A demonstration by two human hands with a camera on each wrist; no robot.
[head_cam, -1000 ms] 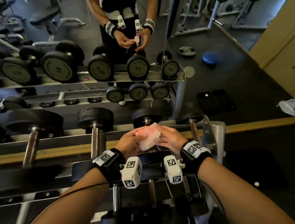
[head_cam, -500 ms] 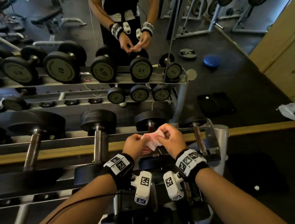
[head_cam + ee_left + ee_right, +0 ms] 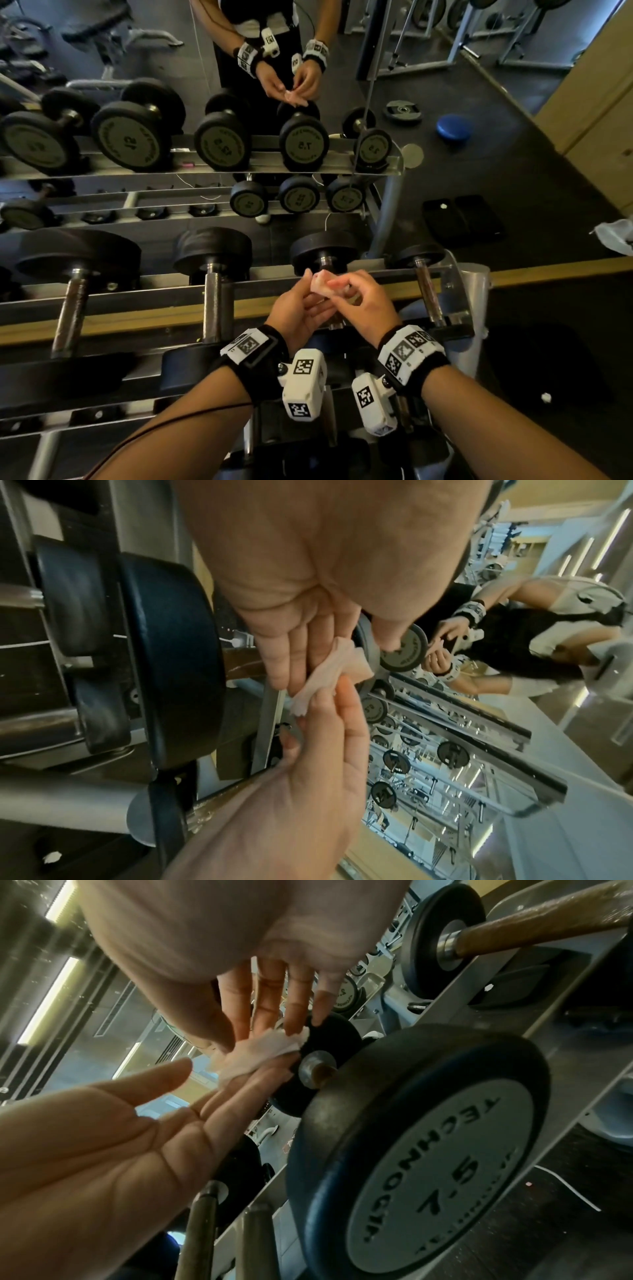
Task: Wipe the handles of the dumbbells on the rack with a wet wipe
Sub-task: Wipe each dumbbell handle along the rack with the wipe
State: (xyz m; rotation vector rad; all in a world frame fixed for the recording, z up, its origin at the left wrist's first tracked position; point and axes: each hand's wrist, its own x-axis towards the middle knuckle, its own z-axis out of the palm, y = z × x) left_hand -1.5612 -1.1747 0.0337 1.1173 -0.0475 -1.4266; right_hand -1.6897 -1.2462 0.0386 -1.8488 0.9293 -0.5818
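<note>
A small folded pinkish wet wipe [image 3: 323, 287] is held between my two hands above the rack's top row. My left hand [image 3: 308, 294] lies with straight fingers under the wipe, thumb apart from it; the wipe [image 3: 260, 1050] rests on those fingers. My right hand [image 3: 346, 291] curls over the wipe and pinches it [image 3: 329, 674]. Beneath the hands sits a dumbbell [image 3: 325, 251] whose handle is mostly hidden. Other dumbbell handles show to the left [image 3: 212, 301], far left [image 3: 70, 308] and right [image 3: 428, 291].
A mirror behind the rack reflects the rack [image 3: 239, 168], its dumbbells and me. A 7.5 dumbbell head [image 3: 428, 1150] is close under the right wrist. On the floor to the right lie a weight plate [image 3: 402, 111], a blue disc [image 3: 452, 127] and a black mat [image 3: 462, 219].
The wipe, flat and spread a second ago, is now folded into a small wad. Both hands have closed in around it and stayed over the same dumbbell.
</note>
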